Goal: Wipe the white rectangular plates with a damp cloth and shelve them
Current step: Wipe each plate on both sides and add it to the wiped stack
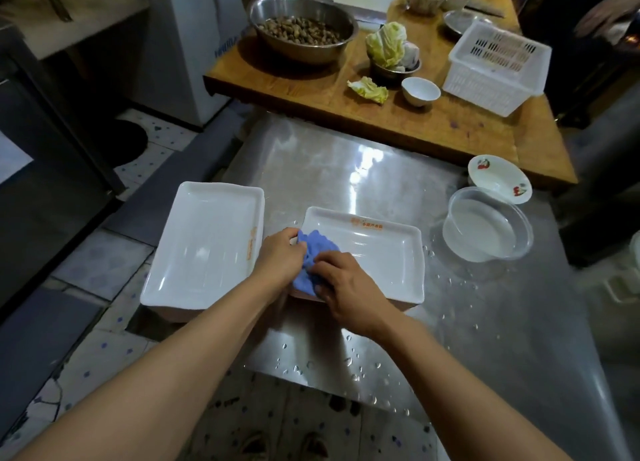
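We bunch the blue cloth [313, 263] in both hands, left hand [278, 258] and right hand [341, 284] clamped on it. It sits on the left end of the plate [381, 256]; the plate's long axis runs rightward along the bench [346, 169]

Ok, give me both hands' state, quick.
Left hand: gripping the blue cloth at the plate's left end.
Right hand: fingers curled on the same cloth, pressing it onto the plate.

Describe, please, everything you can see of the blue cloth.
The blue cloth is soft, crumpled fabric, bunched into a wad. It lies on the left end of the right white plate. The left hand holds its left side and the right hand covers its lower part. Whether it is wet cannot be told.
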Demonstrator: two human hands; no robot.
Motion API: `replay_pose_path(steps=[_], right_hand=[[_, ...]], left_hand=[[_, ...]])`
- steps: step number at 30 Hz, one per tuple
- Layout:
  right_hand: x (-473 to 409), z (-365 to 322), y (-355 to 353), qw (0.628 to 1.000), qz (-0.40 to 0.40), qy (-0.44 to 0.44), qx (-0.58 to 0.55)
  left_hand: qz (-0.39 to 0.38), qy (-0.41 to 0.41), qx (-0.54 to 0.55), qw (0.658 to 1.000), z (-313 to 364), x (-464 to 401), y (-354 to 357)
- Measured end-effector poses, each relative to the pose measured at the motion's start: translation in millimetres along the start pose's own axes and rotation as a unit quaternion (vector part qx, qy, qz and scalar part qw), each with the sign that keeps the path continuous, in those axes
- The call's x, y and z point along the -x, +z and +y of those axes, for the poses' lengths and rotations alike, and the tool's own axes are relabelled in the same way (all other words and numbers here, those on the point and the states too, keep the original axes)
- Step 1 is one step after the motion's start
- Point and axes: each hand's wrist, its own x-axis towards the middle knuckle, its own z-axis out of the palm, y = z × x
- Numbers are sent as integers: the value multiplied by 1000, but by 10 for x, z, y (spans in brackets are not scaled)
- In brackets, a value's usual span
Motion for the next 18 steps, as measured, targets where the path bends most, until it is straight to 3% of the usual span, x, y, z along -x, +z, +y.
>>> replay_pose_path(steps=[4, 11, 14, 18], right_hand=[[216, 106, -43, 999, 24, 35, 34], [669, 557, -286, 972, 65, 189, 121], [559, 437, -166, 971, 102, 173, 128], [220, 240, 83, 983, 104, 140, 51]], left_hand=[[24, 0, -102, 994, -19, -12, 66], [22, 41, -122, 991, 7, 12, 68], [20, 36, -90, 995, 0, 30, 50], [32, 52, -94, 994, -2, 16, 51]])
